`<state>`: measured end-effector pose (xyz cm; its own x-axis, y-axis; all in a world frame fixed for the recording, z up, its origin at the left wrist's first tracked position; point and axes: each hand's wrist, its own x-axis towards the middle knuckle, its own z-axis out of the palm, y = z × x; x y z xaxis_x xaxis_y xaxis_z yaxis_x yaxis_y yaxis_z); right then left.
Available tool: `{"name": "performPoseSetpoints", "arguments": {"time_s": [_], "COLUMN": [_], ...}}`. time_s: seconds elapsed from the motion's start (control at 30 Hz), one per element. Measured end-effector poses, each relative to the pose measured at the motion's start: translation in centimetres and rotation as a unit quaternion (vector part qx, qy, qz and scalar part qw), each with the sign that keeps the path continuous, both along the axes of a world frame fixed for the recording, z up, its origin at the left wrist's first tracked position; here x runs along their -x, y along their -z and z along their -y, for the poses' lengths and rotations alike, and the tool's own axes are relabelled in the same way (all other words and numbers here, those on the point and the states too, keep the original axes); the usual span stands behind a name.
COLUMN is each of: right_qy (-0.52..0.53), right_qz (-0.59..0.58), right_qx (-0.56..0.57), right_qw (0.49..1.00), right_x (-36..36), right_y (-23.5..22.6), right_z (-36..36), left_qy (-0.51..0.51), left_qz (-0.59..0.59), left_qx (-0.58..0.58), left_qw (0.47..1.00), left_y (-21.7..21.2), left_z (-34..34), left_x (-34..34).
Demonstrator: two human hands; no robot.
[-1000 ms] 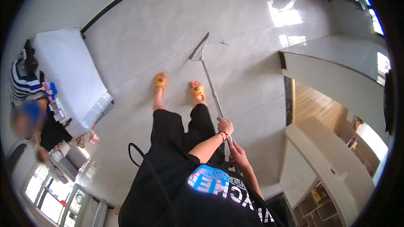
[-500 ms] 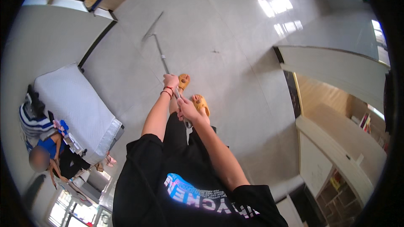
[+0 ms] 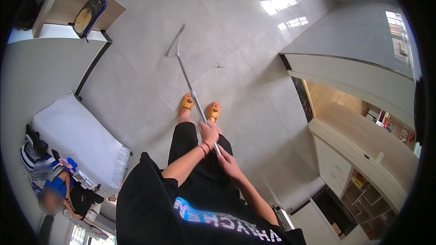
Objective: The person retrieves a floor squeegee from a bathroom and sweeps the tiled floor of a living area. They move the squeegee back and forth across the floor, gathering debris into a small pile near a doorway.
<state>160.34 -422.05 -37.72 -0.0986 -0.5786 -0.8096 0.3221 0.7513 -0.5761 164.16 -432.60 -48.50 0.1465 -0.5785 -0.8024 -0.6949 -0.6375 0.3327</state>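
I hold a long metal mop handle (image 3: pixel 190 88) with both hands. My left hand (image 3: pixel 209 132) grips the shaft higher up, wearing a red band at the wrist. My right hand (image 3: pixel 228 162) grips the handle's near end, just below the left. The flat mop head (image 3: pixel 174 46) rests on the pale tiled floor (image 3: pixel 236 41) ahead of my feet, blurred. My feet in orange slippers (image 3: pixel 186 105) stand on either side of the shaft.
A white mattress (image 3: pixel 75 140) lies on the floor at left, with two people sitting beside it at the lower left. A wooden shelf unit (image 3: pixel 68 0) stands at top left. A white wall and wooden counter (image 3: pixel 363 136) stand at right.
The mop head has swung across the floor from right to left and now sits ahead left. My hands stayed on the handle while the view turned.
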Motion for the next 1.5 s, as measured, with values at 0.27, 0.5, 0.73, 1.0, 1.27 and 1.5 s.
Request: {"name": "performPoseSetpoints", "arguments": {"time_s": [0.27,0.5,0.73,1.0,1.27,1.5], "right_qy": [0.132,0.123,0.112,0.263,-0.152,0.235], "right_qz": [0.185,0.124,0.042,0.262,-0.338,0.192], "right_qx": [-0.081,-0.221,-0.032,-0.247,-0.116,-0.080], "right_qw": [0.970,0.960,0.992,0.895,0.921,0.950], "right_x": [2.4,9.6,12.5,17.1,22.8,30.3], "right_y": [6.3,-1.0,8.5,1.4,-3.0,6.9], "right_z": [10.9,-2.2,10.0,-3.2,-0.6,14.5], "left_qy": [0.301,0.040,0.021,0.139,-0.209,-0.072], "left_qz": [-0.011,-0.020,-0.089,0.029,-0.391,-0.277], "left_qx": [0.097,-0.025,0.047,0.024,-0.239,0.037], "left_qw": [0.948,0.999,0.995,0.990,0.864,0.958], "left_y": [20.6,4.7,7.5,9.8,3.2,7.6], "left_z": [6.6,-6.9,11.5,-9.2,-2.7,12.3], "left_x": [-0.9,10.9,14.2,17.7,24.0,33.3]}}
